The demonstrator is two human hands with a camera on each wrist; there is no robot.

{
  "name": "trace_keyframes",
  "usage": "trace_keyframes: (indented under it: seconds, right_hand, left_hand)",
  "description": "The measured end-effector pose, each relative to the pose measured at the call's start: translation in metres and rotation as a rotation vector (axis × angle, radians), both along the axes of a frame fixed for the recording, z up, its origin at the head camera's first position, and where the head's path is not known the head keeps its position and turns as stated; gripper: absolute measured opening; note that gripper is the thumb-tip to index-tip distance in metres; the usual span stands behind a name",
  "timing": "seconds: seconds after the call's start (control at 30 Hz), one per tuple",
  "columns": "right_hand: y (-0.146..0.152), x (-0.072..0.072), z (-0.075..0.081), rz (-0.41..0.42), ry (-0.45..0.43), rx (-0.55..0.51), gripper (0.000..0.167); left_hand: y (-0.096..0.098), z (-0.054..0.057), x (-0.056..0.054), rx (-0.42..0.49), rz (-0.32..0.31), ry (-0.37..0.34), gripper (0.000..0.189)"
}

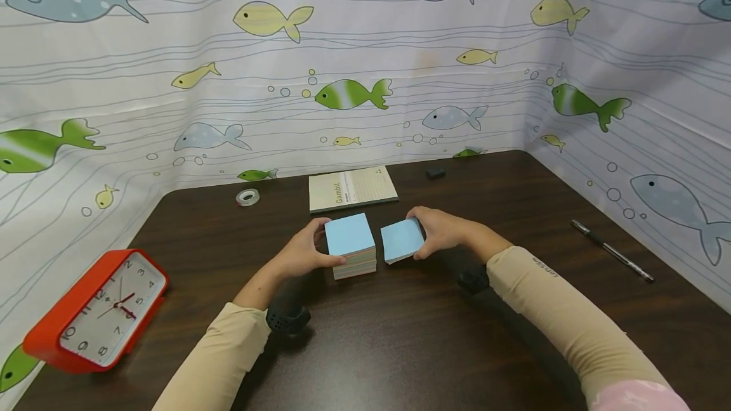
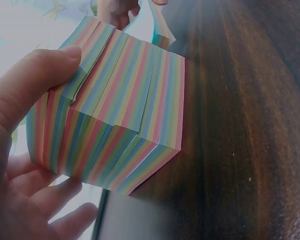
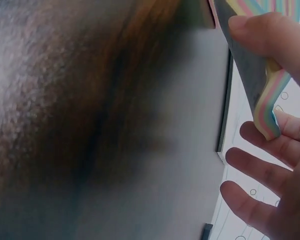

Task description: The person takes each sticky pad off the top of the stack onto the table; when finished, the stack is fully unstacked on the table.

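A tall block of sticky notes [image 1: 353, 243], blue on top with striped coloured sides, stands on the dark table. My left hand [image 1: 302, 252] grips it, thumb on the near side and fingers round the far side. In the left wrist view, the block [image 2: 122, 107] shows several pads stacked with slightly uneven edges. Just to its right, my right hand [image 1: 441, 231] pinches a thinner blue-topped sticky note pad [image 1: 402, 240] by its right side. The right wrist view shows this pad [image 3: 270, 102] bending at the pinched end, with a grey underside and striped edges.
Behind the block lies a cream notebook [image 1: 365, 188], with a tape roll [image 1: 248, 197] to its left and a small black block [image 1: 436, 173] to its right. A red clock [image 1: 97, 316] stands at left; a pen [image 1: 613, 251] lies at right. A fish-print curtain [image 1: 342, 37] surrounds the table.
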State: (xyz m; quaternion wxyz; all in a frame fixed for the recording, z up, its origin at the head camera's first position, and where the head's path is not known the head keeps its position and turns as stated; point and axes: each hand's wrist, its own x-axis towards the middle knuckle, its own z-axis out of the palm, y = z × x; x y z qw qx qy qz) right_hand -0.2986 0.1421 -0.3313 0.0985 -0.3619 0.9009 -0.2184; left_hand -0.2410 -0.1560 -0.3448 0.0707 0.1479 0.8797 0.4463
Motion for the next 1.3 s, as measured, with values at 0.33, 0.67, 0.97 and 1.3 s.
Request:
trace_keyframes:
  seconds: [0.33,0.67,0.97,1.3]
  right_hand:
    - [-0.004,0.000,-0.002,-0.020,-0.043,0.097,0.081]
    - [-0.009,0.000,0.004,-0.037,-0.021,0.148,0.092]
    - [-0.019,0.008,0.014,-0.002,-0.027,0.113,0.090]
    - [-0.045,0.014,0.029,0.044,0.001,0.083,0.090]
  left_hand:
    - [0.000,-0.001,0.000,0.002,-0.006,0.003,0.094]
    - [-0.001,-0.002,-0.001,0.004,-0.020,0.005,0.093]
    - [-0.001,-0.001,-0.001,0.006,-0.025,-0.011,0.094]
    - [0.000,-0.003,-0.001,-0.018,-0.051,-0.007,0.106]
